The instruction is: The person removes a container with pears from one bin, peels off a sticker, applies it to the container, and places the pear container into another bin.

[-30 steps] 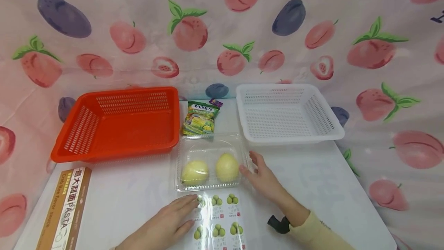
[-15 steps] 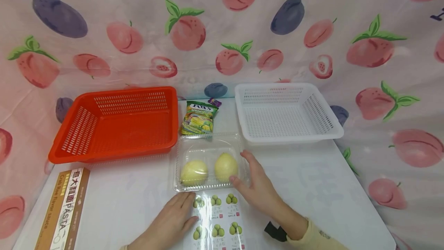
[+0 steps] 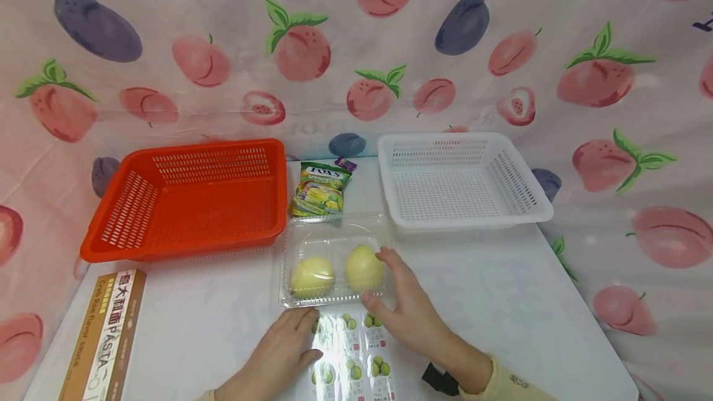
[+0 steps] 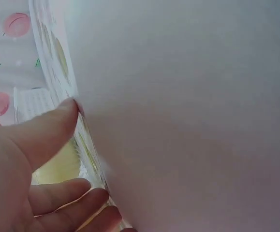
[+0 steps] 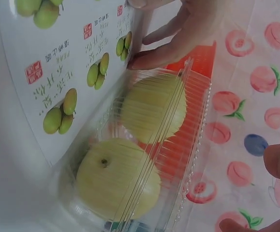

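Observation:
A clear plastic clamshell box [image 3: 334,231] stands at mid-table with two pale yellow pears, the left pear [image 3: 313,277] and the right pear [image 3: 364,269], inside it. In front of it lies a sheet of pear stickers [image 3: 380,351], with glare across it. My left hand [image 3: 278,345] lies at the sheet's left edge; thumb and fingertips [image 4: 71,107] touch that edge in the left wrist view. At the box's front right corner, over the sheet's far right corner, my right hand [image 3: 414,311] has its thumb and fingers spread and holds nothing.
An orange-red plastic basket [image 3: 217,209] stands at the back left, a white basket [image 3: 445,197] at the back right. Between them lie a green candy bag [image 3: 320,190] and a small purple wrapper [image 3: 346,164]. A pasta box [image 3: 103,336] lies at the left.
My right hand has come from the box's right side toward its front right corner. The left hand has shifted slightly at the sheet's left edge. The clamshell box stays in place.

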Demonstrator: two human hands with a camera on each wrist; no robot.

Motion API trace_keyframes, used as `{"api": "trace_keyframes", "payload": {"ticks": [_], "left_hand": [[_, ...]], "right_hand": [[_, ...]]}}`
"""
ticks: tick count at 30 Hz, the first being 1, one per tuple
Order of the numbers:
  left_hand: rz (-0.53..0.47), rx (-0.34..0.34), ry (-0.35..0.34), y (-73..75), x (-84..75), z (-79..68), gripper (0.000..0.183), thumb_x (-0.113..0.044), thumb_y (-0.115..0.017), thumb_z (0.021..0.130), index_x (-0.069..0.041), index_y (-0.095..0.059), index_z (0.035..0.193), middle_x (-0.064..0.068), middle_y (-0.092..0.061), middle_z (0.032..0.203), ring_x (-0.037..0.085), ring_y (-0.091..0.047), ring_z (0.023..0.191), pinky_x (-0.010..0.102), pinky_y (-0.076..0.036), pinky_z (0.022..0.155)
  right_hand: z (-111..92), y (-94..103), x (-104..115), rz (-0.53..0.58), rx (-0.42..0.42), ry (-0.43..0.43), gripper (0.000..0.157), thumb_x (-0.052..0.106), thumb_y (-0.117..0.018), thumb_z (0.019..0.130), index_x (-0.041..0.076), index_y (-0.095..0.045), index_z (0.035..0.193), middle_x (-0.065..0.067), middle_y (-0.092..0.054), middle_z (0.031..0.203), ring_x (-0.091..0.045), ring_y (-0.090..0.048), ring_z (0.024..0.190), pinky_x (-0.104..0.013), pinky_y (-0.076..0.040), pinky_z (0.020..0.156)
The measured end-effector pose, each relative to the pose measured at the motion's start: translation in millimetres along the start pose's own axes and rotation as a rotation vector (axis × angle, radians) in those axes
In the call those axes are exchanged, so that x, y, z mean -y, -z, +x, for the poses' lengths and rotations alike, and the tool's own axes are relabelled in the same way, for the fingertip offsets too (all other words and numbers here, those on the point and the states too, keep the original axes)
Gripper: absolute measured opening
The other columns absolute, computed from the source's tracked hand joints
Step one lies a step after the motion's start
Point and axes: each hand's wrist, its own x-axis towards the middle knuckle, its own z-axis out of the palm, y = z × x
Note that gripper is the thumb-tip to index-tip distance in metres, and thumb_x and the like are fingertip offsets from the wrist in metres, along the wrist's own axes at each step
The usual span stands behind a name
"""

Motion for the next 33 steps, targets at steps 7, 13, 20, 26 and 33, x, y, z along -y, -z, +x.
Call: {"api": "trace_keyframes", "payload": {"ticks": [7,13,20,26,33], "left_hand": [[-0.053,0.057,0.071,-1.0,-3.9,1.6,0.065,-0.030,-0.085,0.071,0.001,-0.059,0.122,0.013,-0.056,0.120,0.030,-0.050,0.110,0.049,-0.043,0.093],[-0.048,0.093,0.107,0.1,-6.3,2.9,0.070,-0.029,-0.085,0.071,0.002,-0.057,0.126,0.013,-0.055,0.123,0.031,-0.048,0.111,0.052,-0.042,0.093],[-0.045,0.090,0.123,0.5,-7.0,4.0,0.071,-0.030,-0.086,0.070,0.001,-0.056,0.127,0.014,-0.055,0.123,0.032,-0.047,0.112,0.052,-0.042,0.091],[-0.066,0.104,0.150,2.4,-7.9,5.4,0.075,-0.029,-0.088,0.068,0.001,-0.054,0.128,0.013,-0.054,0.119,0.029,-0.047,0.108,0.047,-0.042,0.082],[-0.116,0.153,0.189,3.9,-6.7,7.1,0.077,-0.030,-0.088,0.068,0.002,-0.054,0.129,0.014,-0.053,0.116,0.027,-0.045,0.105,0.042,-0.038,0.078]], "right_hand": [[-1.2,-3.8,1.8,0.000,0.012,-0.002,0.072,0.041,-0.068,0.091,0.011,-0.035,0.147,-0.008,-0.027,0.156,-0.026,-0.023,0.142,-0.056,-0.024,0.110],[-1.4,-6.1,0.2,-0.006,0.013,0.011,0.069,0.039,-0.068,0.091,0.009,-0.038,0.145,-0.008,-0.028,0.155,-0.025,-0.021,0.143,-0.054,-0.023,0.111],[-1.1,-6.9,1.0,-0.013,0.010,0.011,0.067,0.038,-0.068,0.091,0.009,-0.039,0.144,-0.008,-0.030,0.155,-0.025,-0.022,0.143,-0.054,-0.023,0.111],[-1.3,-7.4,1.4,-0.022,0.012,0.013,0.067,0.038,-0.069,0.090,0.011,-0.039,0.144,-0.007,-0.030,0.155,-0.025,-0.019,0.144,-0.055,-0.022,0.111],[-1.0,-8.0,1.5,-0.035,0.005,0.032,0.067,0.038,-0.069,0.090,0.011,-0.039,0.144,-0.008,-0.030,0.155,-0.025,-0.019,0.144,-0.054,-0.021,0.112]]}}
